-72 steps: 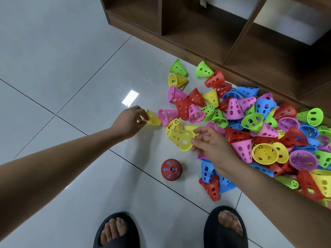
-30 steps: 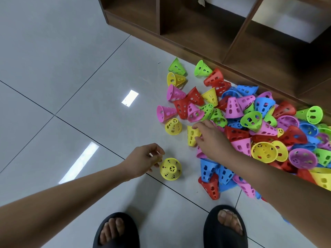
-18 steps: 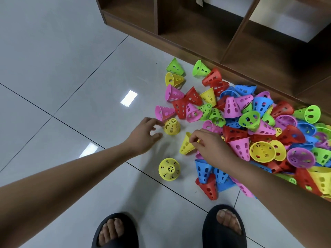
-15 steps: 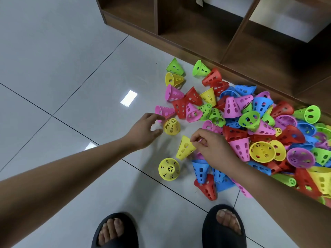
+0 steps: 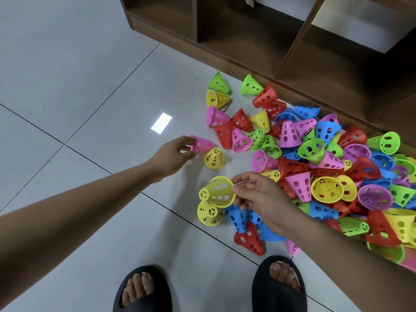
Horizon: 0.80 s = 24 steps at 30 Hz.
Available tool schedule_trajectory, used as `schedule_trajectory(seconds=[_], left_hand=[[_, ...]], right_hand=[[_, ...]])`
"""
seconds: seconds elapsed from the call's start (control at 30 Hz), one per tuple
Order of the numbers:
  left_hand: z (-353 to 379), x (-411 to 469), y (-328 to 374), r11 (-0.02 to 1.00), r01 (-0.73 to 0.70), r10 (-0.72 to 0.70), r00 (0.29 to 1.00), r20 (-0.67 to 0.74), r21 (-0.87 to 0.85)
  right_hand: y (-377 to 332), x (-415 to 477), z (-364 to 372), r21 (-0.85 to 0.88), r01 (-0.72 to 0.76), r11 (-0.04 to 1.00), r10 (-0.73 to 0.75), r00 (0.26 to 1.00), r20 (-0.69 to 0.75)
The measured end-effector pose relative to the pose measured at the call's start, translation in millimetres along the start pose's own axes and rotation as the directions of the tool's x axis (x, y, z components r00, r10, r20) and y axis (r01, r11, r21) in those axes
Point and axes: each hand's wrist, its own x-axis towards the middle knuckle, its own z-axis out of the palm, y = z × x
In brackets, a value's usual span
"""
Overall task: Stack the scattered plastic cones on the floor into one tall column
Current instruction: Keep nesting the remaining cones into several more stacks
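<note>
Right hand [image 5: 258, 197] pinches a yellow perforated cone [image 5: 217, 191] by its wide rim, thumb and fingertips closed on the edge, narrow end tipped down and to the left. Directly below it, nearly touching, the upright yellow cone [image 5: 210, 213] stands on the floor tile [image 5: 90, 233] as the start of the column. The rim grip leaves the cone's body free, so my read is that it is held this way to drop over the standing one; it has yet to be turned base-down.

Left hand [image 5: 174, 155] reaches further out, fingers closed loosely around a pink cone [image 5: 202, 144] lying on its side. Contact looks made, though I cannot tell if it is lifted. Just beside that hand's fingertips, touching the pink one, sits another yellow cone [image 5: 214, 157], standing on its base.

To the right of the right hand and beyond it, the main heap of mixed cones [image 5: 326, 167] spreads along the foot of a wooden shelf unit [image 5: 281, 52]. Near side of the right wrist: blue cones [image 5: 238, 218] and a red cone [image 5: 248, 242] on their sides.

Judgement: column barely begun, nearly all cones unstacked. Both hands working at once suggests one feeds while the other places.
</note>
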Motion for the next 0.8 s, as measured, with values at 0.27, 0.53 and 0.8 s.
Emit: schedule_trajectory(seconds=[0.27, 0.53, 0.8], left_hand=[[-18, -40, 5, 0.936, 0.005, -0.093, 0.968, -0.234, -0.351], [-15, -101, 34, 0.576, 0.208, -0.070, 0.976, 0.205, -0.790], [14, -119, 16, 0.666, 0.262, -0.022, 0.943, 0.333, -0.698]], right_hand=[[4, -3, 6, 0.067, -0.049, 0.997, 0.043, 0.996, 0.082], [27, 5, 10, -0.155, -0.101, 0.983, 0.103, 0.995, 0.008], [26, 14, -1, -0.400, -0.073, 0.914, 0.068, 0.997, -0.027]])
